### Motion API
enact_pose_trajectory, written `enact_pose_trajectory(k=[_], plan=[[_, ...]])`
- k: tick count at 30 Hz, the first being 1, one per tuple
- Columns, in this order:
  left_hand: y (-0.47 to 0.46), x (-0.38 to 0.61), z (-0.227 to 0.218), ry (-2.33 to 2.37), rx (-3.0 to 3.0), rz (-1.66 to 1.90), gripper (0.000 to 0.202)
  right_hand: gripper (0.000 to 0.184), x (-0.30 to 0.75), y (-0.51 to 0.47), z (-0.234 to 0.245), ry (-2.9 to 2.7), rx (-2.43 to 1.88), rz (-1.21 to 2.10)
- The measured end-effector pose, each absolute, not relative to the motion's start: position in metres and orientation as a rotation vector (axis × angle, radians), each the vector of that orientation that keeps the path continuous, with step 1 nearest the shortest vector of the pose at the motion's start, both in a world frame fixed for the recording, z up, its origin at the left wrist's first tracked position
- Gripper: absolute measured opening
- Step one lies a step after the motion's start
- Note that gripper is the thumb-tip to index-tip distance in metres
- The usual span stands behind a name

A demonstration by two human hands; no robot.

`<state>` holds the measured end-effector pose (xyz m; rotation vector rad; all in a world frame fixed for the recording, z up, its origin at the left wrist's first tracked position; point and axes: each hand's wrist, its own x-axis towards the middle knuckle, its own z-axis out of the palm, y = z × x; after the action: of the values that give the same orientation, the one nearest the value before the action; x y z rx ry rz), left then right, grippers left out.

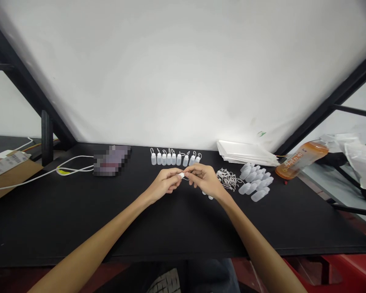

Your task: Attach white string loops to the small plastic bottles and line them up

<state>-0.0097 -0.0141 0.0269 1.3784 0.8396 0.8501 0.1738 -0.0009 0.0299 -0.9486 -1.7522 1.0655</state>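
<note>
My left hand [164, 183] and my right hand [204, 179] meet above the black table, just in front of the row of bottles. The left fingers pinch a small white plastic bottle [181, 175], mostly hidden by my fingers. The right fingertips close on a thin white string [186, 178] at the bottle's end. Behind my hands stands a row of several small white bottles [173, 159] with string loops on top. To the right of my right hand lie a tangle of white string loops [227, 179] and a heap of several white bottles [255, 181] without loops.
The black table [79, 219] has a pixelated object [111, 160] and a white cable [73, 167] at the left. A cardboard box [6, 171] sits beyond the left end. A stack of white sheets [247, 154] and a fallen orange drink bottle [301, 160] lie at the back right.
</note>
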Motion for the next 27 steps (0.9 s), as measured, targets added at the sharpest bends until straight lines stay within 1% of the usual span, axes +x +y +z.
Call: enact_pose_trajectory(k=[3, 5, 12, 27], plan=[[-0.016, -0.008, 0.03, 0.879, 1.368, 0.827, 0.034, 0.024, 0.174, 0.0, 0.03, -1.786, -0.95, 1.054], [-0.017, -0.008, 0.03, 0.898, 1.356, 0.831, 0.035, 0.023, 0.175, 0.001, 0.03, -1.812, -0.954, 1.021], [-0.018, -0.003, 0.028, 0.881, 1.304, 0.863, 0.031, 0.023, 0.17, 0.0, 0.022, -1.726, -0.945, 1.059], [-0.018, 0.0, 0.029, 0.931, 1.219, 0.868, 0.023, 0.017, 0.163, -0.004, 0.019, -1.801, -0.994, 0.796]])
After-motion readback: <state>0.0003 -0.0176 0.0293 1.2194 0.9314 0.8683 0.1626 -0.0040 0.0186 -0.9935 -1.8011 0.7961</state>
